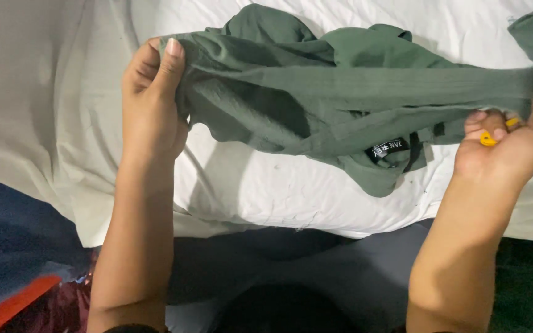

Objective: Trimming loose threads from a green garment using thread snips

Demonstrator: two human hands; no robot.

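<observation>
Two bare hands are stretching a dark green ribbed knit garment (340,92) over a white bed sheet (266,191). Left hand (150,102) is pinching one end between thumb and fingers; right hand (513,142) is gripping the other end, fingers curled shut, also enclosing a small yellow object (488,139).

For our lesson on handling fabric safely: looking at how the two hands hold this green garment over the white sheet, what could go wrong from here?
1. The right hand also holds a small yellow object against the green garment; it might snag the fabric or drop.
2. The left hand pinches only an edge, so its grip could slip as the cloth is stretched.
3. The loose middle sags onto the white sheet and may pick up the specks there.
</observation>
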